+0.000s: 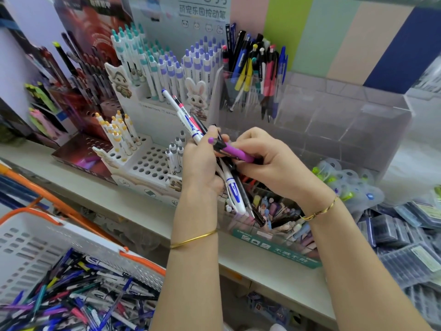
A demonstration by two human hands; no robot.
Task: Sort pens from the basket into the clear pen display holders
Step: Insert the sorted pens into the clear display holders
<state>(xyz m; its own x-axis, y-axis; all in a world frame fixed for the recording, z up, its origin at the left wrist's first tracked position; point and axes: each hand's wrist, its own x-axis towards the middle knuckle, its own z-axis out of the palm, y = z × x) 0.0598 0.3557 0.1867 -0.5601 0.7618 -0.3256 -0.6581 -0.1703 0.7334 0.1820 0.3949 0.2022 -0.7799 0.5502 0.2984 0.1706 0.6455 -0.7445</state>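
My left hand (202, 163) grips a bundle of pens (235, 189), white ones with blue print and dark ones, upright in front of the shelf. My right hand (267, 161) pinches a purple pen (235, 151) that lies crosswise against the top of that bundle. Behind my hands stands the clear pen display holder (334, 115); its left compartment holds several mixed pens (257, 68), the compartments to the right look bare. The white basket with orange handles (78, 237) sits at the lower left, full of loose pens (78, 297).
White tiered stands (148, 158) with teal, purple and yellow capped pens fill the shelf left of the holder. A red display (78, 99) stands further left. A small box of pastel erasers (286, 223) and wrapped packets (405, 247) lie at the right.
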